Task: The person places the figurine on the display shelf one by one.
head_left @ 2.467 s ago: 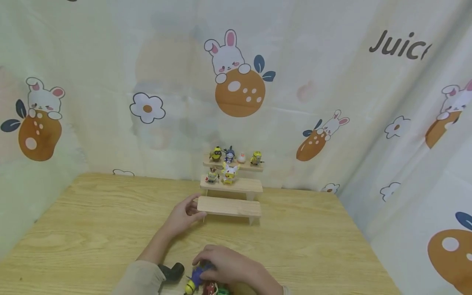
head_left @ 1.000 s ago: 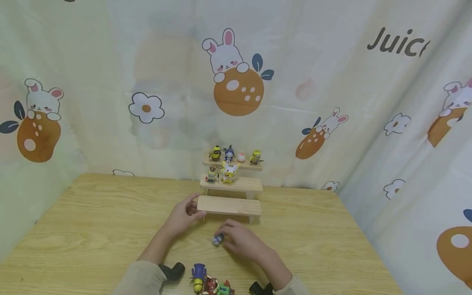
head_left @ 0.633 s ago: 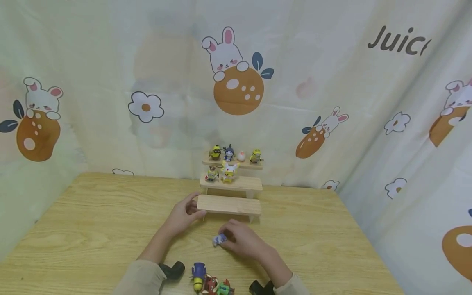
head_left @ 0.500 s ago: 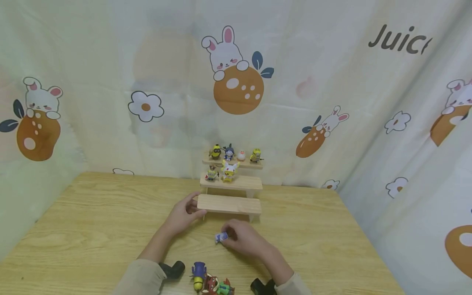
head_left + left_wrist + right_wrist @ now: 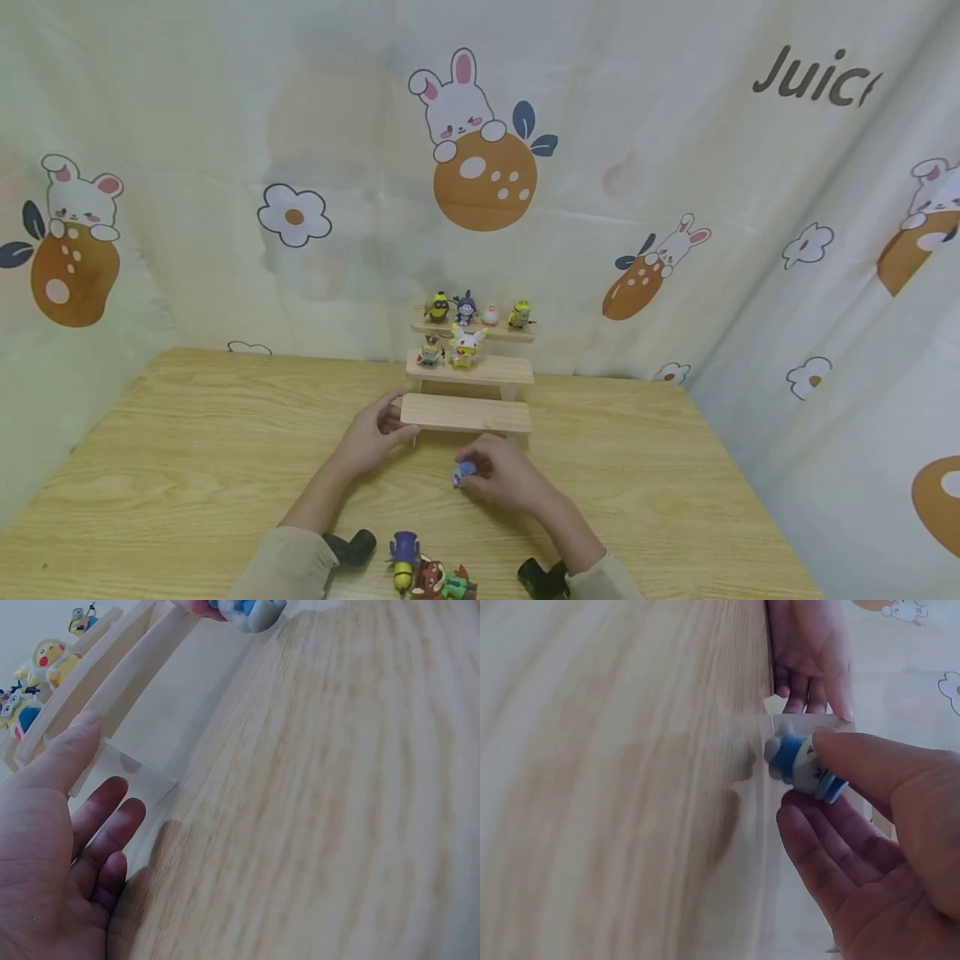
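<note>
A small blue-and-white figurine [image 5: 462, 473] is pinched between the thumb and fingertips of my right hand [image 5: 508, 477], just in front of the wooden tiered display stand [image 5: 465, 412]. The right wrist view shows the figurine [image 5: 804, 766] tilted on its side, thumb pressing from above. My left hand [image 5: 373, 435] holds the left end of the lowest tier; in the left wrist view its thumb [image 5: 79, 742] presses the board's edge while the lower fingers curl loosely below. A horned figurine [image 5: 430, 353] and a yellow-and-white eared figurine [image 5: 465, 347] stand on the middle tier.
Several figurines, including a white chick-like one [image 5: 490, 314], line the top tier. Near the front edge lie a purple-and-yellow figurine [image 5: 403, 558], a red-brown one [image 5: 429, 577] and a green one [image 5: 456, 583]. A printed curtain [image 5: 337, 275] surrounds the table [image 5: 225, 450].
My right hand has lifted the blue-and-white figurine from the front pile, carried it forward toward the stand and turned it. The left hand has stayed at the stand's end.
</note>
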The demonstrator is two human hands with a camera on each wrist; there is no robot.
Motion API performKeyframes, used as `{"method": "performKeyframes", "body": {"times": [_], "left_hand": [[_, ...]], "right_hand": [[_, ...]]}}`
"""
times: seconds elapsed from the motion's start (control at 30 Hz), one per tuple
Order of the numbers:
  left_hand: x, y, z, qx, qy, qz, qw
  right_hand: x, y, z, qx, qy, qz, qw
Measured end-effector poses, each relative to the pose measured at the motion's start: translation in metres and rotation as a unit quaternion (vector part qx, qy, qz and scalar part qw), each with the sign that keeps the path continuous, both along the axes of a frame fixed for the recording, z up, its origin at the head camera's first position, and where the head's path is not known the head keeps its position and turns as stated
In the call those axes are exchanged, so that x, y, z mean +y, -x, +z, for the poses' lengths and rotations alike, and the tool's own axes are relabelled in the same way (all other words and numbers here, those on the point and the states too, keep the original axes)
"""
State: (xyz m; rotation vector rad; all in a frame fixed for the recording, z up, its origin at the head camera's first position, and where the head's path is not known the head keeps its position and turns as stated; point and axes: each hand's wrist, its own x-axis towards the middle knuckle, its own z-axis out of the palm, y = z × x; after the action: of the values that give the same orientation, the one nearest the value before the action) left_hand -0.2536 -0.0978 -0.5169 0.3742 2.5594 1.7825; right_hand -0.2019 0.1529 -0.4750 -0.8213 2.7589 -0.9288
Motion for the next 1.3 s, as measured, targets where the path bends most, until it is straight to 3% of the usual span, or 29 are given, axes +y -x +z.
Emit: {"method": "performKeyframes", "body": {"times": [0.37,0.57,0.87,0.97,1.13,1.3], "left_hand": [[0.0,0.001,0.0,0.0,0.0,0.002,1.0],[-0.002,0.001,0.0,-0.001,0.005,0.007,1.0],[-0.001,0.002,0.002,0.006,0.011,0.005,0.9999],[-0.001,0.003,0.002,0.009,0.009,0.006,0.9999],[0.0,0.003,0.002,0.004,0.003,0.0,1.0],[0.0,0.002,0.0,0.001,0.0,0.004,1.0]], "right_hand": [[0.0,-0.004,0.013,0.081,-0.105,0.01,0.991],[-0.001,-0.005,0.013,0.091,-0.115,0.013,0.989],[0.01,-0.001,0.03,0.078,-0.042,-0.03,0.996],[0.015,0.003,0.04,0.082,-0.008,-0.066,0.994],[0.021,0.011,0.051,0.118,0.067,-0.147,0.98],[0.021,0.022,0.056,0.199,0.091,-0.17,0.961]]}}
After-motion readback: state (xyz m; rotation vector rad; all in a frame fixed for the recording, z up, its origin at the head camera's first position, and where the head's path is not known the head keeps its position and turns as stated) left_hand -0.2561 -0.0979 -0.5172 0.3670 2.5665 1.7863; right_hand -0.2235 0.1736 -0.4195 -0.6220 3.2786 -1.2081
